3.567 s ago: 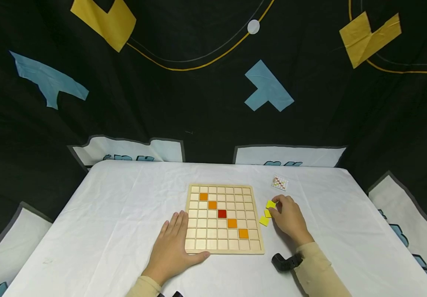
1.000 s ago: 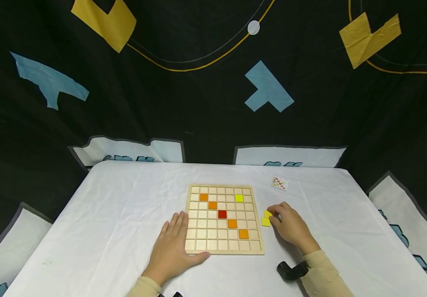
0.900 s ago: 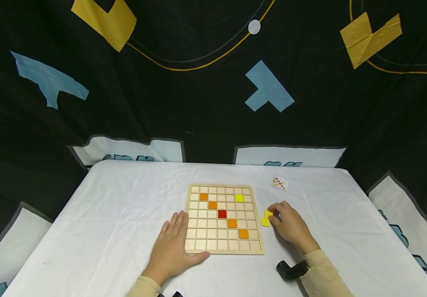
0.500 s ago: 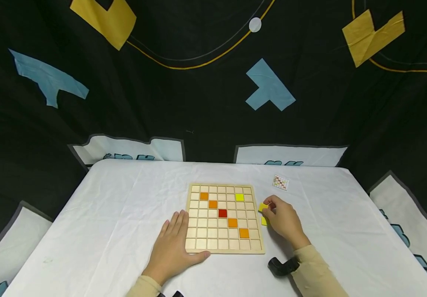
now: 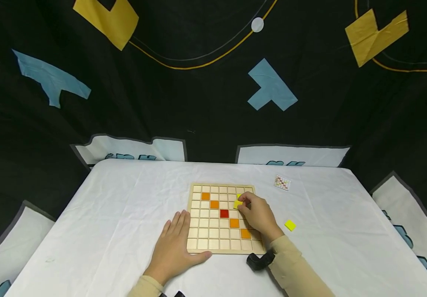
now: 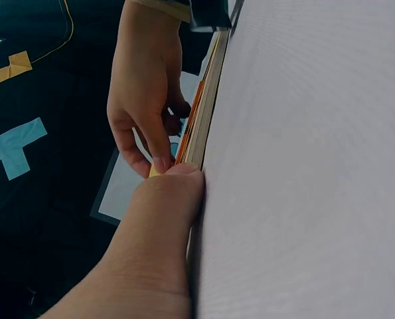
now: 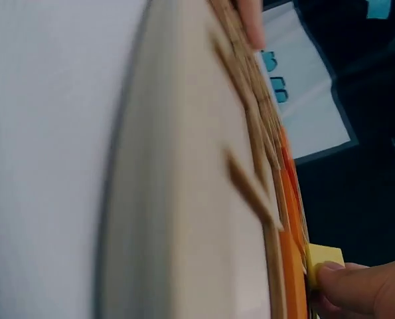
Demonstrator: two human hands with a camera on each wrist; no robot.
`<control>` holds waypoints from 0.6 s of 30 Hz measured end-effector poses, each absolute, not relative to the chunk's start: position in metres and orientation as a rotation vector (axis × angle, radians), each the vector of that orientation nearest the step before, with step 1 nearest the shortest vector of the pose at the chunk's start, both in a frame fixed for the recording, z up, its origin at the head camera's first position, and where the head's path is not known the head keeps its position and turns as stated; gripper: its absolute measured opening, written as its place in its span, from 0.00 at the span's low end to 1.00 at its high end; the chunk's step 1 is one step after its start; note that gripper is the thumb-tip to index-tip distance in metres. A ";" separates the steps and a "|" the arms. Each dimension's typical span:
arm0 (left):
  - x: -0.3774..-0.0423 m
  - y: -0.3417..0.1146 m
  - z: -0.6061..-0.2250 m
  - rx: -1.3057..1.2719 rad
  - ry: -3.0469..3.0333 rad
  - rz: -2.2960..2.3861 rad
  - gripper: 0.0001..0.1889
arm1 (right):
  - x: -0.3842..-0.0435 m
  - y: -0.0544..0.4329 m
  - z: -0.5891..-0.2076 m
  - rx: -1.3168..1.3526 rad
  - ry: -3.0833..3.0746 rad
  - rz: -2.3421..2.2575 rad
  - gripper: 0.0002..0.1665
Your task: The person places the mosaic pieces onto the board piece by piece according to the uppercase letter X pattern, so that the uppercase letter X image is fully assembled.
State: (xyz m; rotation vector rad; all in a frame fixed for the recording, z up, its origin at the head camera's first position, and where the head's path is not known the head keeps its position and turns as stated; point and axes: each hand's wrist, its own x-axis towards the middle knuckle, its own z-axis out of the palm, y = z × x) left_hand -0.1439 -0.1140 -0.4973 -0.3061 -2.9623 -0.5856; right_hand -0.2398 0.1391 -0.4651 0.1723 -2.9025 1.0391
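A wooden grid board (image 5: 203, 245) lies on the white table. Several orange tiles (image 5: 206, 196) and one red tile (image 5: 224, 213) form a diagonal in its cells. My left hand (image 5: 174, 247) lies with straight fingers along the board's left edge, the thumb touching its front edge. Over the board's right half, my right hand (image 5: 259, 214) pinches a yellow tile (image 5: 237, 204) between thumb and fingertips; the right wrist view also shows this tile (image 7: 326, 256). Another yellow tile (image 5: 239, 195) in the board's upper right is partly hidden by the fingers.
A loose yellow tile (image 5: 290, 225) lies on the tablecloth right of the board. A small card (image 5: 282, 182) with a coloured grid pattern lies beyond the board's back right corner. Black cloth (image 5: 198, 107) hangs behind the table.
A yellow tile has been put in the board's upper right. My right hand has picked up another and carried it left over the board. My left hand stays put.
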 end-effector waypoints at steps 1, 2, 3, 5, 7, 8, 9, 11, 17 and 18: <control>-0.144 -0.114 -0.497 -0.307 -2.964 -0.589 0.66 | -0.240 0.138 -0.466 0.172 -2.899 1.041 0.08; -0.144 -0.113 -0.497 -0.309 -2.965 -0.589 0.66 | -0.241 0.137 -0.467 0.177 -2.894 1.038 0.09; -0.144 -0.113 -0.497 -0.309 -2.966 -0.587 0.66 | -0.242 0.136 -0.467 0.185 -2.890 1.031 0.09; -0.145 -0.113 -0.497 -0.310 -2.962 -0.582 0.66 | -0.242 0.134 -0.468 0.213 -2.886 1.008 0.09; -0.145 -0.113 -0.497 -0.309 -2.958 -0.577 0.66 | -0.243 0.132 -0.469 0.246 -2.891 0.977 0.10; -0.145 -0.113 -0.497 -0.309 -2.956 -0.572 0.66 | -0.243 0.132 -0.469 0.263 -2.895 0.957 0.10; -0.145 -0.113 -0.497 -0.309 -2.955 -0.569 0.66 | -0.243 0.131 -0.469 0.276 -2.900 0.935 0.10; -0.146 -0.113 -0.498 -0.310 -2.955 -0.568 0.66 | -0.243 0.130 -0.470 0.289 -2.907 0.910 0.10; -0.145 -0.114 -0.499 -0.306 -2.956 -0.579 0.66 | -0.240 0.131 -0.469 0.326 -2.944 0.880 0.14; -0.144 -0.114 -0.498 -0.305 -2.955 -0.585 0.66 | -0.239 0.131 -0.468 0.340 -2.953 0.873 0.15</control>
